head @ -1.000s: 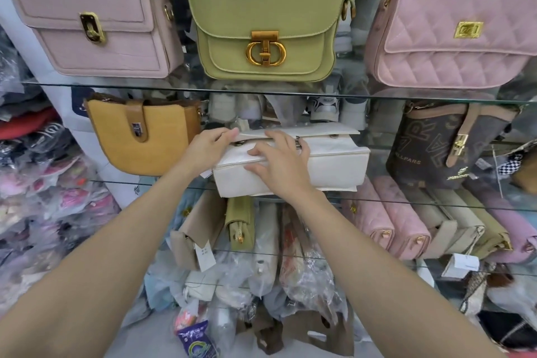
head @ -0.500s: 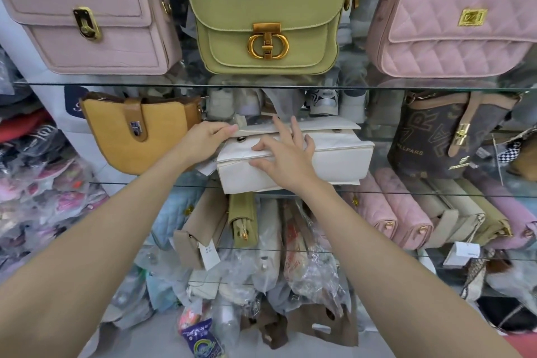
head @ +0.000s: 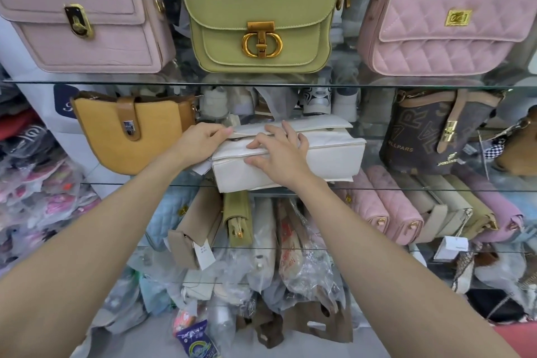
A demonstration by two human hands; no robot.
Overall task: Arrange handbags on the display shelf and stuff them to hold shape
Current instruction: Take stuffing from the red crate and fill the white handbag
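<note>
The white handbag [head: 290, 160] lies on its back on the middle glass shelf [head: 436, 187], just right of the mustard bag [head: 128, 134]; the left hand [head: 200, 139] pinches the flap edge, and the right hand [head: 279, 157] presses on it with spread fingers. I think it is best to lift the flap fully and keep the body steady before stuffing. On the brown bag [head: 430, 131], to the right of the white one, only "LLPARS" can be read.

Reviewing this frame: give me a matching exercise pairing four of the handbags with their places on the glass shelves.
Things:
1. olive-green flap handbag
2. quilted pink handbag
3. mustard-yellow saddle handbag
4. white leather handbag

Places:
A. middle shelf, under both hands
B. top shelf, right
C. middle shelf, left
D. top shelf, centre

Pairs: 1-D, 2-B, 3-C, 4-A
</note>
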